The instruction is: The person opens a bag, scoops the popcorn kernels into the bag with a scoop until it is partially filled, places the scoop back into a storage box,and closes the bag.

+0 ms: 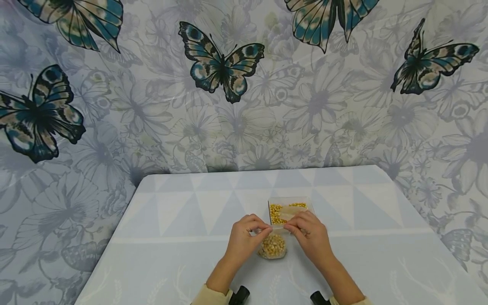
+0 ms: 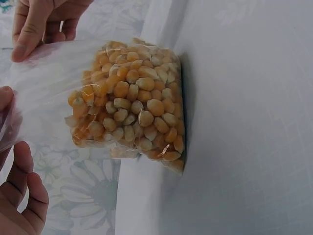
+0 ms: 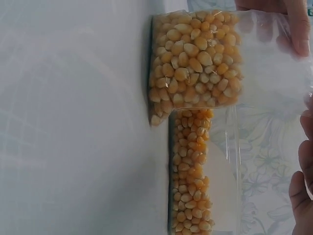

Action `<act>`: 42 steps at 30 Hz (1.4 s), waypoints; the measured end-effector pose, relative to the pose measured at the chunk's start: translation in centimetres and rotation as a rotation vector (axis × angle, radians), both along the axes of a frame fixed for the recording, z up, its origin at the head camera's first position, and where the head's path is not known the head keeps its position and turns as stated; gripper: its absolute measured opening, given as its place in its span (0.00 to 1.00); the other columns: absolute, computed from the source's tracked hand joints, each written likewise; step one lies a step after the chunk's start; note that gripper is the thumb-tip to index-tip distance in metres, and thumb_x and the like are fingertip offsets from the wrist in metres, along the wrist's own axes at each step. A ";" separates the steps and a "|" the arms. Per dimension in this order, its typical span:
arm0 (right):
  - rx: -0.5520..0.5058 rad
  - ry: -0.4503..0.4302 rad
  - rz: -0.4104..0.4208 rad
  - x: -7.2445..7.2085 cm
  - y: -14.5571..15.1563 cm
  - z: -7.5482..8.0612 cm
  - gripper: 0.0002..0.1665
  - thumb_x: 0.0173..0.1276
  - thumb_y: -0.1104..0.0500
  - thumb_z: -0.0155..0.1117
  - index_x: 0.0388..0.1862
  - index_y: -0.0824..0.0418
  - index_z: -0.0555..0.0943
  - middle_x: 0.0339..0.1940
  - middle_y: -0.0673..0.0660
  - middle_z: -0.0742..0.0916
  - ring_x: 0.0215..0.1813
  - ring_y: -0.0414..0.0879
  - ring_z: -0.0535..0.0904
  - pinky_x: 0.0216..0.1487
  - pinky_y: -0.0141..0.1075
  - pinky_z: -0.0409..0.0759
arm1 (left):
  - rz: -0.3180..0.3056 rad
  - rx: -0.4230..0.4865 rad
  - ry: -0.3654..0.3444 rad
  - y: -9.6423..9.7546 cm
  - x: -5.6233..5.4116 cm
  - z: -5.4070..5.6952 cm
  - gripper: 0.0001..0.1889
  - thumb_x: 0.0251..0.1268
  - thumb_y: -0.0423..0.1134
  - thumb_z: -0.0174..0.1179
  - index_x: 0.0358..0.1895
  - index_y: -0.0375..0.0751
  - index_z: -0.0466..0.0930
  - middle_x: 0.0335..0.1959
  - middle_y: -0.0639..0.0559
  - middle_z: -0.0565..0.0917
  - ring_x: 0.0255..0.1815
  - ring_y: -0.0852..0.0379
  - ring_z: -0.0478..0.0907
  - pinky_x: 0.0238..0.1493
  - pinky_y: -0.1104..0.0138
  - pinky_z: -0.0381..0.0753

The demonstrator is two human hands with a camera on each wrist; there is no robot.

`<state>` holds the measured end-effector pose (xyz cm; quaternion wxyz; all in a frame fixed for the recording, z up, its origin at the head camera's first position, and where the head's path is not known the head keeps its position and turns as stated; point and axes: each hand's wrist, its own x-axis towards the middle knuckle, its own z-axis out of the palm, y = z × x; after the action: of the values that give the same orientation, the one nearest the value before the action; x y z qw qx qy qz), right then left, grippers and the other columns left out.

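A clear plastic bag [image 2: 128, 98] of yellow corn kernels stands upright on the table, its lower part full and its upper part slack. My left hand [image 1: 248, 233] pinches the bag's top edge on one side. On the other side, my right hand [image 1: 309, 235] pinches the same edge between thumb and fingers, so the top is stretched between both hands. Just behind the bag is a clear rectangular box [image 3: 238, 161] holding more corn kernels [image 3: 190, 181]. A pale beige flat piece [image 1: 291, 212] lies over the kernels in the box, partly hidden by my right hand.
The table [image 1: 183, 262] has a pale cloth with grey-blue triangles toward its far edge. Behind it rises a wall covering [image 1: 244, 135] with flowers and butterflies. Black wrist devices [image 1: 240, 295] show at both sleeves.
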<state>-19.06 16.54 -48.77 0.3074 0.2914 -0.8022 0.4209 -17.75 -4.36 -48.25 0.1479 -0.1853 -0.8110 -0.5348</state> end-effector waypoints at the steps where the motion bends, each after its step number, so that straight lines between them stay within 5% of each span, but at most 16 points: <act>1: -0.004 -0.014 0.011 0.0 0.0 0.0 0.12 0.51 0.69 0.76 0.28 0.51 0.86 0.29 0.45 0.86 0.33 0.37 0.73 0.34 0.23 0.71 | -0.002 0.005 -0.018 0.0 0.0 0.0 0.02 0.59 0.38 0.71 0.30 0.47 0.91 0.29 0.60 0.85 0.31 0.62 0.79 0.33 0.69 0.81; 9: -0.024 -0.064 0.106 0.0 -0.8 0.3 0.10 0.53 0.66 0.76 0.31 0.52 0.88 0.31 0.46 0.86 0.36 0.40 0.75 0.36 0.24 0.74 | -0.011 0.029 -0.071 0.1 0.1 0.1 0.02 0.59 0.37 0.71 0.30 0.48 0.90 0.30 0.59 0.85 0.32 0.56 0.80 0.35 0.67 0.81; 18: -0.003 -0.057 0.074 0.2 -1.1 0.1 0.06 0.56 0.62 0.76 0.30 0.51 0.88 0.29 0.44 0.85 0.35 0.36 0.74 0.35 0.22 0.73 | -0.012 -0.005 -0.038 0.3 0.2 0.0 0.04 0.59 0.45 0.71 0.33 0.50 0.91 0.31 0.62 0.85 0.37 0.65 0.77 0.38 0.67 0.79; 23: -0.012 -0.064 0.063 0.2 -0.9 0.2 0.10 0.52 0.65 0.77 0.30 0.51 0.88 0.29 0.44 0.85 0.35 0.35 0.75 0.35 0.21 0.73 | 0.002 -0.009 0.014 0.2 0.0 -0.2 0.04 0.58 0.43 0.71 0.31 0.49 0.91 0.30 0.61 0.85 0.35 0.60 0.78 0.36 0.64 0.80; 33: -0.039 -0.075 0.034 0.2 0.4 0.9 0.16 0.47 0.69 0.78 0.29 0.50 0.87 0.30 0.46 0.87 0.33 0.35 0.75 0.33 0.21 0.73 | 0.076 -0.069 -0.069 -2.0 0.1 0.0 0.02 0.57 0.41 0.71 0.32 0.50 0.90 0.28 0.64 0.86 0.29 0.63 0.72 0.29 0.72 0.71; 42: 0.005 -0.091 -0.015 0.5 0.4 0.9 0.15 0.49 0.67 0.78 0.27 0.47 0.84 0.28 0.41 0.84 0.32 0.31 0.72 0.31 0.22 0.71 | 0.079 -0.102 0.048 -3.0 -0.1 0.5 0.04 0.53 0.37 0.73 0.28 0.54 0.88 0.26 0.65 0.85 0.27 0.69 0.69 0.26 0.73 0.71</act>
<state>-18.52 16.96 -47.88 0.2728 0.2668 -0.8186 0.4293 -17.86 -7.38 -47.77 0.1787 -0.1734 -0.8401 -0.4818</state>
